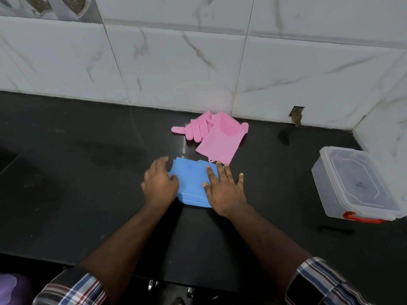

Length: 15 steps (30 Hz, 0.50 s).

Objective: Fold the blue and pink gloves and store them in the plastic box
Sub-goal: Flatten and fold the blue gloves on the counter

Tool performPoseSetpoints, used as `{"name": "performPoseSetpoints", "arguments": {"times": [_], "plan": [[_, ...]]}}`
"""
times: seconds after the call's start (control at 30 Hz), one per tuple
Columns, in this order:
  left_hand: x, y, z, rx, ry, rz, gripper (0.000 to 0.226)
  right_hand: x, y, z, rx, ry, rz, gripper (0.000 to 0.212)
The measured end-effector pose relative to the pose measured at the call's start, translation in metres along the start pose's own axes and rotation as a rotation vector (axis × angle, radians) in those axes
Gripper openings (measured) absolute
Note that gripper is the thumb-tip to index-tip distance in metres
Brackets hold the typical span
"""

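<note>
Hands flat, left hand (159,187) and right hand (224,191), fingers spread wide on unlabelled folded blue gloves (190,183).

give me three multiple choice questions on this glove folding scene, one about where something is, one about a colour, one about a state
1. Where does the plastic box stand?
A. on the counter, to the person's right
B. on the counter, to the person's left
C. on top of the pink gloves

2. What colour is the box's latch?
A. blue
B. red
C. white

3. What state are the blue gloves in?
A. packed in the box
B. hanging on the wall
C. pressed flat on the counter under both hands

Answers:
1. A, it stands near the wall corner, right of both hands.
2. B, the clip on its near end is red.
3. C, the left hand and right hand lie palm down on them, while the pink gloves lie apart behind.
</note>
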<state>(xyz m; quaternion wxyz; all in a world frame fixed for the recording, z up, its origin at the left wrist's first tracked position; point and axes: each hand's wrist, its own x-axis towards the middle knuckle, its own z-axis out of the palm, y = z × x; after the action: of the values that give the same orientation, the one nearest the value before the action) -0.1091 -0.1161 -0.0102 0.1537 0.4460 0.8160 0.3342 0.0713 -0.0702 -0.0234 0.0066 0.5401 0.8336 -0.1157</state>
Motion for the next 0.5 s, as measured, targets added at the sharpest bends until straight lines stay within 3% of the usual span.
{"name": "performPoseSetpoints", "arguments": {"times": [0.07,0.13,0.2,0.27,0.5], "plan": [[-0.005,0.010,0.003,0.220,0.024,0.321,0.061,0.000,-0.002,0.002,-0.008,0.011,0.001,0.059],[-0.002,0.015,0.012,0.400,-0.164,0.540,0.055,0.001,-0.002,0.005,-0.031,0.019,0.001,0.059],[0.006,0.011,0.019,0.552,-0.353,0.553,0.057,0.001,-0.001,0.006,-0.043,0.024,-0.002,0.060],[0.015,0.003,0.023,0.610,-0.439,0.510,0.062,0.002,0.001,0.007,-0.031,0.018,-0.006,0.061],[0.012,-0.017,0.031,0.521,-0.376,0.499,0.072,0.003,0.004,0.008,-0.024,-0.010,-0.018,0.063]]}}
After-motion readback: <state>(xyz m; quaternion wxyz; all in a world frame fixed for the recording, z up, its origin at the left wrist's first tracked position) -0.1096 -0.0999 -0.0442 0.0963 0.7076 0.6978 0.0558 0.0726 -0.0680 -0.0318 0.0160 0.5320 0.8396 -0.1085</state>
